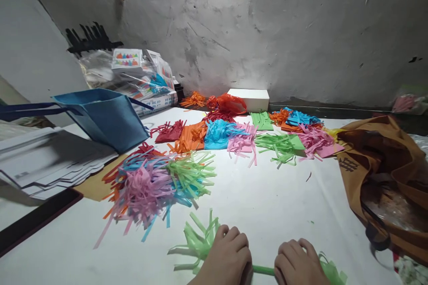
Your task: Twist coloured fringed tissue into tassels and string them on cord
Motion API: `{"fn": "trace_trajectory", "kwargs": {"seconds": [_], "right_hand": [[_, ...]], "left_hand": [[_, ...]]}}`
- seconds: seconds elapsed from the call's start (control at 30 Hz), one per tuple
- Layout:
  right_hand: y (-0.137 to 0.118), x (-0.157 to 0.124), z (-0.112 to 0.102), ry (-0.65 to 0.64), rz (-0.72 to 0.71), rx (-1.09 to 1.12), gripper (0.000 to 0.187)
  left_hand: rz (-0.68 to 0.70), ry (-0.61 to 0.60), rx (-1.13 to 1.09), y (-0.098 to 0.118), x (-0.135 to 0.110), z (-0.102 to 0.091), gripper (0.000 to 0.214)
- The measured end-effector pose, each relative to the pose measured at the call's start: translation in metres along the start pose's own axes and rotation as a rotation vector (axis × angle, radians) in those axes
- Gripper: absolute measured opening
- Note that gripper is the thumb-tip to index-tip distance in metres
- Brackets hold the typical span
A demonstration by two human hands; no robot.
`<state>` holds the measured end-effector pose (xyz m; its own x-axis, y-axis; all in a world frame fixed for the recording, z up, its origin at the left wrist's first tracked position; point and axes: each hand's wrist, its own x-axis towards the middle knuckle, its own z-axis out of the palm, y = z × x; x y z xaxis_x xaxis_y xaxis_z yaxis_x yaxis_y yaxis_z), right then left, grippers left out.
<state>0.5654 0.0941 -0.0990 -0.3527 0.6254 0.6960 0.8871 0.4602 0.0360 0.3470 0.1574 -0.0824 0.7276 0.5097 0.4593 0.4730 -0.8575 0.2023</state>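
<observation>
Green paper (197,244), cut into a fringe, at the near edge of the bench (267,205), about midway along it. The loose pale-green strips fan out to the left of the left hand (229,256). A tightly rolled green stem shows in the gap between the hands, and a crumpled green end sticks out past the right hand (296,265). Both hands lie knuckles up, side by side but not touching, with the fingers curled down and closed on the paper. The palms are hidden.

The white bench top is bare from the hands to the middle, and towards the right as far as the brown bag (377,164), which sags open along the right edge.

Left of centre is a loose pile (150,182) of pink, blue, green and orange fringes, its nearest strips close to the green paper's fan. Further back, a row of fringed sheets (234,138) in red, orange, blue, pink and green runs across the bench. A white box (249,98) stands against the wall at the far edge. At the left stand a blue bag (103,118) and a stack of grey card (43,160), with plastic-wrapped packets (133,71) in the far left corner.
</observation>
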Motion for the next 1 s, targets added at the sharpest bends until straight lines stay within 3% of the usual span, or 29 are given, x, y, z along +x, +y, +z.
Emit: {"fn": "trace_trajectory", "kwargs": {"seconds": [0.2, 0.4, 0.53, 0.73, 1.0], "right_hand": [[-0.008, 0.004, -0.003, -0.027, 0.063, -0.092, 0.018], [-0.012, 0.006, -0.004, -0.010, 0.021, -0.036, 0.025], [-0.010, 0.007, -0.002, 0.013, -0.084, -0.012, 0.023], [-0.015, 0.019, -0.003, 0.053, -0.090, -0.012, 0.021], [-0.016, 0.029, -0.008, 0.094, -0.123, -0.021, 0.026]], "left_hand": [[-0.124, -0.047, 0.048, 0.011, 0.010, -0.006, 0.016], [0.190, 0.030, 0.214, 0.009, 0.011, -0.010, 0.024], [0.230, 0.008, 0.222, 0.007, 0.014, -0.004, 0.027], [-0.060, -0.072, -0.121, 0.009, 0.020, -0.006, 0.017], [-0.223, -0.222, -0.240, 0.013, 0.011, -0.003, 0.017]]}}
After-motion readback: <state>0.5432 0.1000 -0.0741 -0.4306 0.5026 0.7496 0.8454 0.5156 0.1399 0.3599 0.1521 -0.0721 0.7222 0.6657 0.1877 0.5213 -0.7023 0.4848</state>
